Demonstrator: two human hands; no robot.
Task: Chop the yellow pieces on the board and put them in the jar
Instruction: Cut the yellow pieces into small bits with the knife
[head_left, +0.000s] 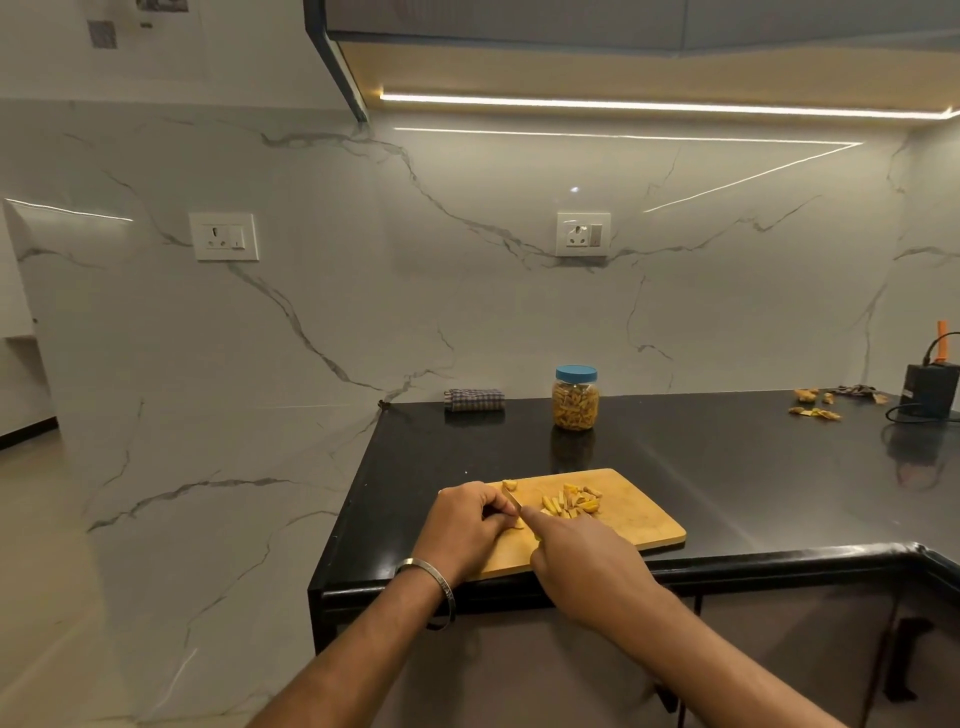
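Marble-veined white wall panels back a glossy black tabletop (727, 467), and your rectangular wooden chopping board (639, 514) lies at its near left corner. Your left hand (467, 525) curls its fingers down on a small yellow piece at the board's left end; the piece itself is mostly hidden under them. Your right hand (587, 561) grips the handle of a small knife (514, 501), forefinger stretched along it, with the blade just beside the left fingertips. A heap of cut yellow sticks (571, 504) lies on the middle of the board, and one stray yellow chunk (510, 485) sits at its far left edge.

These pieces look light, firm and a little slick when cut, so pin each one with tucked fingertips and let the blade drop just clear of them. For the transfer, gather the sticks in a loose pinch or scoop; they should not crush.

Further back stands the clear plastic jar with a blue lid (575, 397), well apart from the board, already mostly full and capped. Take it round the body and unscrew the lid first.
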